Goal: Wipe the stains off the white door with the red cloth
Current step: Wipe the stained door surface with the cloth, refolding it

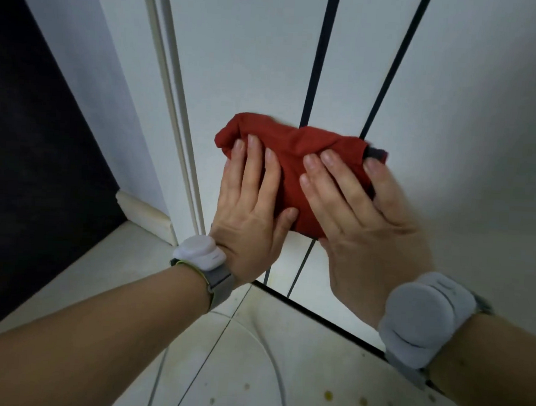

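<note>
1. The red cloth is bunched into a pad low on the door, near its bottom edge, across two dark stripes.
2. The left hand and right hand lie flat on it with fingers straight, pressing rather than gripping, likely for even rubbing pressure.

Wearing a band behind each hand. At 7 o'clock, behind the left hand, wearing a smooth white lump like a pebble on a grey strap with a thin yellow-green edge. At 4 o'clock, behind the right hand, wearing a pale grey lump in two round parts, strapped on in grey. Showing bare arms.
</note>
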